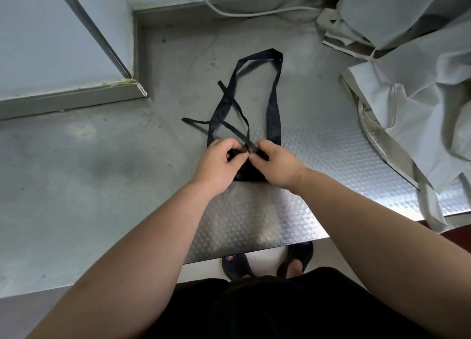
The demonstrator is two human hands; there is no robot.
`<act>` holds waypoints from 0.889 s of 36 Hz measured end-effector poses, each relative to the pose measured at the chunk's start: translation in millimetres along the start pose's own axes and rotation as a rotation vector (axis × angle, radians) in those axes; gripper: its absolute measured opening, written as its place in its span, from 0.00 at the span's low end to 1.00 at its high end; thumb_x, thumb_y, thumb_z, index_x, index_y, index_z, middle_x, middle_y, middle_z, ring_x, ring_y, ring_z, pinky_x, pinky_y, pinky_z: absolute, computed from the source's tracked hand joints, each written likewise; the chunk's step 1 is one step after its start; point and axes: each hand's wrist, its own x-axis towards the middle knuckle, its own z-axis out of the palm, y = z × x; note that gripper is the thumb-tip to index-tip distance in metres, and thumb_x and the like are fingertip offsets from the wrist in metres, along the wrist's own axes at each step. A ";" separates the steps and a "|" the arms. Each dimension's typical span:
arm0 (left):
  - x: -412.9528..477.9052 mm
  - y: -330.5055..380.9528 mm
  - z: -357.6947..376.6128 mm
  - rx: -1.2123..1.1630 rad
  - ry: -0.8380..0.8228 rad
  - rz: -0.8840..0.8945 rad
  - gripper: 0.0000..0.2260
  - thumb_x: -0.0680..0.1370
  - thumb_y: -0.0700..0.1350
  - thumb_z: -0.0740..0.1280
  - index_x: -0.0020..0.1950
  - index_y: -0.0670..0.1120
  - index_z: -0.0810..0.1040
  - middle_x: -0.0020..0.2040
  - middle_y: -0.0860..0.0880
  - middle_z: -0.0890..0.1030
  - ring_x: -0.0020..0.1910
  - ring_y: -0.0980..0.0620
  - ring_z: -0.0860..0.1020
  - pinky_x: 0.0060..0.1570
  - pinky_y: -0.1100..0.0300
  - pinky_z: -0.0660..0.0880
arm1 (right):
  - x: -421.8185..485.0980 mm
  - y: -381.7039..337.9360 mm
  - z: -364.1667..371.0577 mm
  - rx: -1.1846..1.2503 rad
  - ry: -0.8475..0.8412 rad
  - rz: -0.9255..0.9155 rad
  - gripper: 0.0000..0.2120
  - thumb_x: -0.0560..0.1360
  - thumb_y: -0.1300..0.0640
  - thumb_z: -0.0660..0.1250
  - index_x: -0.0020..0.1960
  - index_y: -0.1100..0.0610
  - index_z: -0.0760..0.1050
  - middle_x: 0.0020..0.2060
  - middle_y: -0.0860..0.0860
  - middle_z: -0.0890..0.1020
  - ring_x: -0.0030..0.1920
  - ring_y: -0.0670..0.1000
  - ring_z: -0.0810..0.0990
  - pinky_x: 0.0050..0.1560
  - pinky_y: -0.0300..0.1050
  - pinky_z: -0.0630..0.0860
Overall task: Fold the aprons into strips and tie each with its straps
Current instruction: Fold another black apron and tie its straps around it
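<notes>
A black apron (251, 173), folded into a small bundle, lies on the metal table (89, 185) in front of me. Its wide neck loop (274, 104) stretches away from me across the table. Two thin black straps (237, 105) cross over the loop and trail to the left. My left hand (219, 166) and my right hand (276, 164) rest on the bundle side by side, and both pinch the thin straps where these meet above the fabric. My hands hide most of the bundle.
A heap of pale grey aprons (413, 88) lies at the right, hanging over the table edge. A raised metal ledge (137, 55) and a white cable (229, 11) run along the back. The table's front edge (254, 252) is close to my body.
</notes>
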 end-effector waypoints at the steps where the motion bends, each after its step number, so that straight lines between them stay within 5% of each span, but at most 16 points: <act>1: -0.3 0.5 0.7 -0.001 -0.006 -0.003 0.01 0.78 0.47 0.66 0.47 0.50 0.75 0.50 0.51 0.74 0.40 0.58 0.72 0.37 0.76 0.67 | 0.2 0.8 -0.3 -0.022 -0.017 -0.014 0.06 0.79 0.55 0.62 0.55 0.54 0.73 0.47 0.51 0.77 0.46 0.49 0.75 0.45 0.38 0.70; 3: -0.2 1.3 2.2 -0.003 -0.013 -0.002 0.03 0.78 0.47 0.65 0.46 0.49 0.75 0.49 0.50 0.73 0.41 0.54 0.73 0.39 0.73 0.68 | 0.2 3.3 -2.5 -0.023 -0.019 -0.030 0.07 0.79 0.56 0.62 0.56 0.53 0.75 0.46 0.47 0.77 0.46 0.46 0.75 0.47 0.35 0.69; 8: -3.7 1.6 -0.5 -0.141 -0.023 -0.034 0.02 0.78 0.48 0.66 0.49 0.52 0.77 0.49 0.55 0.75 0.44 0.60 0.73 0.42 0.77 0.68 | -3.2 7.4 -6.1 0.057 0.009 -0.052 0.15 0.80 0.57 0.60 0.36 0.46 0.69 0.31 0.41 0.71 0.31 0.39 0.69 0.32 0.27 0.65; 13: -4.7 1.2 0.9 -0.247 -0.005 -0.009 0.06 0.78 0.44 0.65 0.51 0.47 0.81 0.47 0.53 0.81 0.43 0.62 0.76 0.46 0.72 0.72 | -6.1 5.3 -7.3 0.099 -0.029 -0.034 0.14 0.81 0.53 0.58 0.40 0.55 0.74 0.33 0.46 0.74 0.35 0.43 0.72 0.41 0.36 0.70; 16: -2.5 1.0 5.7 -0.210 0.011 0.011 0.06 0.78 0.40 0.65 0.46 0.42 0.81 0.49 0.46 0.80 0.49 0.52 0.78 0.51 0.65 0.72 | -6.9 2.7 -5.8 0.046 -0.045 -0.060 0.18 0.81 0.53 0.57 0.46 0.67 0.74 0.39 0.53 0.77 0.40 0.49 0.74 0.49 0.46 0.72; 20: -4.3 7.8 2.9 -0.333 -0.063 -0.047 0.11 0.77 0.38 0.65 0.49 0.53 0.82 0.48 0.58 0.77 0.51 0.61 0.76 0.53 0.76 0.68 | -6.0 2.1 -4.1 0.048 0.016 -0.067 0.16 0.81 0.53 0.57 0.35 0.54 0.70 0.31 0.46 0.70 0.33 0.42 0.67 0.34 0.30 0.65; 23: -7.1 7.6 -0.4 -0.337 -0.141 -0.034 0.11 0.76 0.43 0.69 0.47 0.61 0.79 0.52 0.61 0.77 0.55 0.65 0.75 0.57 0.73 0.68 | -4.9 1.4 -2.8 0.047 0.013 -0.024 0.15 0.81 0.51 0.58 0.35 0.51 0.69 0.31 0.45 0.71 0.33 0.42 0.68 0.34 0.34 0.65; 28: -6.9 3.1 1.6 -0.542 -0.088 -0.074 0.07 0.77 0.41 0.67 0.47 0.53 0.81 0.47 0.59 0.81 0.45 0.71 0.78 0.48 0.76 0.71 | -3.8 -6.2 -14.0 0.235 -0.028 0.109 0.12 0.79 0.54 0.59 0.37 0.53 0.72 0.34 0.47 0.72 0.35 0.46 0.71 0.35 0.37 0.67; 32: -6.0 -2.7 -0.6 -0.453 -0.154 -0.025 0.10 0.78 0.40 0.65 0.46 0.56 0.79 0.46 0.62 0.80 0.45 0.70 0.78 0.50 0.75 0.71 | 1.2 -5.3 -16.4 0.217 -0.035 0.123 0.15 0.81 0.54 0.57 0.37 0.54 0.71 0.33 0.49 0.70 0.33 0.47 0.69 0.32 0.36 0.70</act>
